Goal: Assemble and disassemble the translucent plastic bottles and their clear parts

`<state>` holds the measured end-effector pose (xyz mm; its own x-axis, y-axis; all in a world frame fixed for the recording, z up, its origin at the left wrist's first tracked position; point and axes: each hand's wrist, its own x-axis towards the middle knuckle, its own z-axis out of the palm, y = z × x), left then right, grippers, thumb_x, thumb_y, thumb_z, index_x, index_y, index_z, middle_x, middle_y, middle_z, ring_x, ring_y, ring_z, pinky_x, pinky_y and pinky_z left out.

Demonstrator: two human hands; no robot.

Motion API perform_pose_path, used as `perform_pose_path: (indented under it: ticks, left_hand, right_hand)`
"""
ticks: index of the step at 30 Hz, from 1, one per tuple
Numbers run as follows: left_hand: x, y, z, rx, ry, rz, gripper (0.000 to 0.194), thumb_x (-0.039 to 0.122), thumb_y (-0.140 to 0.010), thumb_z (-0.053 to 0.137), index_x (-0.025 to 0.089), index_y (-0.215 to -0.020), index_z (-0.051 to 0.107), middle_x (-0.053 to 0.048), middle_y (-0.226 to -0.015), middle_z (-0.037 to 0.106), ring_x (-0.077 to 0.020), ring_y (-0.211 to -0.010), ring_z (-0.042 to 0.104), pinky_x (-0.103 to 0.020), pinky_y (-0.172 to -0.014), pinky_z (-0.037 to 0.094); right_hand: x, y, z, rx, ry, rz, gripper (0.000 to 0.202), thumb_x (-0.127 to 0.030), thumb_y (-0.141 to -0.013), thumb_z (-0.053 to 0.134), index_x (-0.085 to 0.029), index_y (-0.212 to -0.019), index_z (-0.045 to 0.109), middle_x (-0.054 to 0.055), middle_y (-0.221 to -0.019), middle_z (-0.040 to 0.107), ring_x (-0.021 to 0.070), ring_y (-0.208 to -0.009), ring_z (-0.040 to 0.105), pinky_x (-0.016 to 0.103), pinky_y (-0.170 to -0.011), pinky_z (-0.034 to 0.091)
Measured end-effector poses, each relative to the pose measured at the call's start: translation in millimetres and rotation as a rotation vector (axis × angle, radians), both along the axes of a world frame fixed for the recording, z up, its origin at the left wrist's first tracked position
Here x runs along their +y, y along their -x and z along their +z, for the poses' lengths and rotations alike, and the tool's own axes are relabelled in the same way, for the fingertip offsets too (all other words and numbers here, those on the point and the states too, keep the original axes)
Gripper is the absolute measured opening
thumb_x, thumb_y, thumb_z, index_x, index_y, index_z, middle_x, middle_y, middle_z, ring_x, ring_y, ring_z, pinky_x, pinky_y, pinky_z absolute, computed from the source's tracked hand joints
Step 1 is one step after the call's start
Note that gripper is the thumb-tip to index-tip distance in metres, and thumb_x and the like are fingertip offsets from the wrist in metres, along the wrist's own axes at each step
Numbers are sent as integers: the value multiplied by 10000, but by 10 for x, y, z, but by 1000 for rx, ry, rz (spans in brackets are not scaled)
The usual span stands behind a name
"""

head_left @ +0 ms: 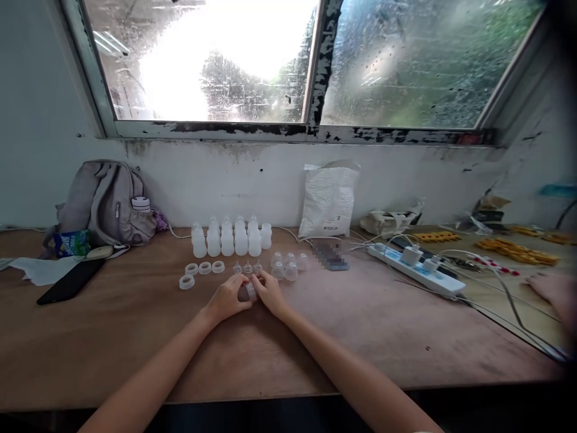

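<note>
In the middle of the wooden table, my left hand [226,299] and my right hand [271,294] meet with fingers curled round a translucent ribbed bottle ring [250,291]. The fingers hide part of it. Just beyond my fingertips stand three clear bottle nipples [247,267]. Several bottle collar rings [205,267] lie to the left of my left hand. Beyond my right hand are several clear domed bottle caps [291,272]. Behind these, a row of white baby bottles [228,240] stands upright, some topped with clear pieces.
A grey backpack [106,201] and a black phone [71,281] are on the left. A white plastic bag [328,201] leans on the wall. A power strip [417,270] with cables crosses the right side. Another person's hand [547,285] rests near yellow parts [516,249].
</note>
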<state>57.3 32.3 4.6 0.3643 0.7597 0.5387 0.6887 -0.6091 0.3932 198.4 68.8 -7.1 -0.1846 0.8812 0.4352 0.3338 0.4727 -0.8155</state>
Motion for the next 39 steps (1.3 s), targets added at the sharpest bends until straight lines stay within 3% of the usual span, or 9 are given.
perform_pose_path:
  ticks: [6,17,21,26,30,33,39]
  left_hand:
    - [-33,-1,36,-27,84,35,302,384,-660,570,188,-874,489,-13,-760,560,-153,-669,533,-264,-629,418]
    - [16,-37,57,-269,299,-39,290,320,-640,582,197,-849,423,64,-595,469,-97,-511,443,-211,-512,345]
    - [-35,-97,53,-421,432,-80,237,299,-708,499,197,-896,395,70,-569,479,-95,-485,445,-210,-502,347]
    - [-134,-247,-26,-642,567,22,215,359,-813,309,182,-910,382,88,-445,391,-101,-412,416,-214,-446,341]
    - [-91,-318,-86,-813,583,35,288,403,-761,425,186,-940,364,55,-600,460,-93,-466,461,-200,-407,371]
    - [-30,-305,-89,-878,542,55,339,368,-696,528,188,-938,372,17,-741,491,-100,-559,504,-192,-414,395]
    - [-2,-225,-35,-886,567,14,360,271,-664,549,177,-973,390,-32,-861,537,-132,-666,543,-207,-471,418]
  right_hand:
    - [60,6,-58,121,71,48,180,-332,-724,493,-160,-696,535,-19,-586,528,104,-511,469,203,-481,368]
    - [-5,16,-14,161,70,91,197,-318,-738,500,-168,-854,553,3,-719,569,85,-487,450,201,-465,359]
    - [-63,31,22,181,113,70,209,-339,-743,497,-173,-858,550,-6,-654,553,84,-434,425,200,-422,336]
    - [-121,37,42,237,115,65,229,-381,-761,477,-183,-851,548,-6,-647,554,81,-429,439,196,-403,337]
    - [-81,-9,67,303,226,82,266,-435,-751,484,-180,-816,520,-51,-492,470,67,-341,389,185,-333,291]
    - [-42,-45,89,354,396,204,300,-470,-734,486,-175,-786,495,-76,-429,424,65,-291,374,177,-286,270]
    - [-57,-41,122,471,561,361,325,-436,-669,553,-160,-830,493,-61,-504,497,74,-354,464,184,-323,381]
